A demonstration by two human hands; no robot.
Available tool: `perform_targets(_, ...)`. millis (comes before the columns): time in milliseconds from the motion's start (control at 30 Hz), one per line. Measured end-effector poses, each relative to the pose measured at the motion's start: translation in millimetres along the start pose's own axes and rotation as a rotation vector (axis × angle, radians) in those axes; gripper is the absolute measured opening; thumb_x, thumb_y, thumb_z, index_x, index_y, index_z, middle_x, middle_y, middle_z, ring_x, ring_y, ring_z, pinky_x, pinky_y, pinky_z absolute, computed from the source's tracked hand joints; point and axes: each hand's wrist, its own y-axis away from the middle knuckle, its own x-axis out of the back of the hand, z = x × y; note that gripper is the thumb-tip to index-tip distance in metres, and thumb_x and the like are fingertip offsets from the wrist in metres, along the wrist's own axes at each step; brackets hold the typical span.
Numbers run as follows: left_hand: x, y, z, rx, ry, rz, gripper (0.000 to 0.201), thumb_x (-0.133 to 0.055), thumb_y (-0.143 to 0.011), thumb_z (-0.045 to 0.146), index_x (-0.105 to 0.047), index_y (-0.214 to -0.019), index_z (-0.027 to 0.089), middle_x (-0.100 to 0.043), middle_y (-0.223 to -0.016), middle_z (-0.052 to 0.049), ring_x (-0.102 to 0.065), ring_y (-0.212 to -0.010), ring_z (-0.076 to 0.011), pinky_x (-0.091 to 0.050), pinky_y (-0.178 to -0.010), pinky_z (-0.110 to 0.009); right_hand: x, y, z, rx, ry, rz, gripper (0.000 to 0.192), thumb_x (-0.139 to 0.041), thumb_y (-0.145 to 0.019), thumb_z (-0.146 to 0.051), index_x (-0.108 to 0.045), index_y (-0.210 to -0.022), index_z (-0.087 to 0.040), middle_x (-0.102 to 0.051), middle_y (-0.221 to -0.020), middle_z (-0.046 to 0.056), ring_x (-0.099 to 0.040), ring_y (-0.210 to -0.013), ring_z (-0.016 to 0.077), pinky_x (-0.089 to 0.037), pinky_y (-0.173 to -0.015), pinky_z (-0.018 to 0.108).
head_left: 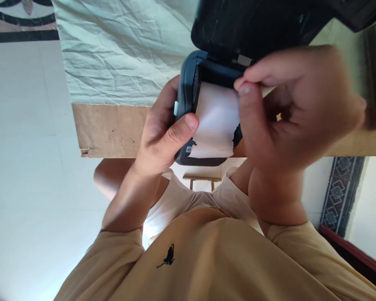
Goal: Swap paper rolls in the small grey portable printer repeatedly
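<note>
Closest, the left hand grips the small dark printer by its side, thumb pressed on the white paper strip. Just right of it, the right hand pinches the strip's upper edge between thumb and forefinger. Behind, the open lid rises over a crumpled pale cloth on the wooden table.

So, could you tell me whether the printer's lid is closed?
No, the lid of the printer stands open, and the right hand pinches the white paper inside while the left hand grips the body.
</note>
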Motion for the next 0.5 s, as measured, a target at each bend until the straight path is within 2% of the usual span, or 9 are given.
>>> perform_targets(67, -0.9, 2, 5, 0.002, 0.007, -0.013, 0.049, -0.067, -0.091, 0.055, -0.064, -0.132, 0.029, -0.067, -0.123, -0.005, -0.063, -0.123, -0.0312, -0.049, -0.110, -0.048, 0, 1, -2, 0.051, 0.060, 0.019, 0.013, -0.060, -0.092, -0.014, -0.071, -0.092, -0.021, -0.072, -0.079, -0.007, -0.052, -0.058, 0.0042, -0.039, -0.062, 0.025)
perform_targets(133, -0.3, 3, 5, 0.002, 0.019, -0.022, 0.053, -0.069, -0.089, 0.057, -0.064, -0.133, 0.028, -0.067, -0.127, -0.006, -0.062, -0.127, -0.0330, -0.048, -0.113, -0.049, 5, 0, -4, 0.055, 0.096, -0.073, 0.012, -0.062, -0.091, -0.017, -0.072, -0.094, -0.023, -0.071, -0.077, -0.006, -0.057, -0.062, 0.0063, -0.037, -0.060, 0.026)
perform_targets(300, 1.2, 2, 1, -0.023, 0.021, -0.027, 0.056, -0.069, -0.089, 0.057, -0.064, -0.134, 0.024, -0.067, -0.128, -0.007, -0.060, -0.128, -0.0327, -0.044, -0.116, -0.052, 21, -2, -10, 0.011, 0.155, -0.371, 0.023, -0.057, -0.095, -0.031, -0.069, -0.114, -0.025, -0.075, -0.104, -0.001, -0.064, -0.072, 0.0131, -0.040, -0.064, 0.031)
perform_targets(400, 1.6, 1, 0, -0.035, 0.021, -0.046, 0.054, -0.071, -0.088, 0.057, -0.066, -0.133, 0.026, -0.068, -0.129, -0.005, -0.060, -0.129, -0.0319, -0.044, -0.118, -0.050, 24, -4, -7, -0.010, 0.193, -0.464, 0.028, -0.056, -0.096, -0.037, -0.065, -0.123, -0.034, -0.074, -0.117, -0.005, -0.066, -0.072, 0.0144, -0.043, -0.065, 0.033)
perform_targets(500, 2.6, 0, 1, -0.055, 0.005, -0.050, 0.052, -0.072, -0.086, 0.057, -0.070, -0.129, 0.027, -0.069, -0.129, -0.005, -0.061, -0.128, -0.0331, -0.045, -0.116, -0.046, 22, -6, -1, 0.009, 0.199, -0.500, 0.030, -0.060, -0.093, -0.036, -0.064, -0.123, -0.037, -0.075, -0.114, -0.006, -0.068, -0.074, 0.0166, -0.046, -0.064, 0.035)
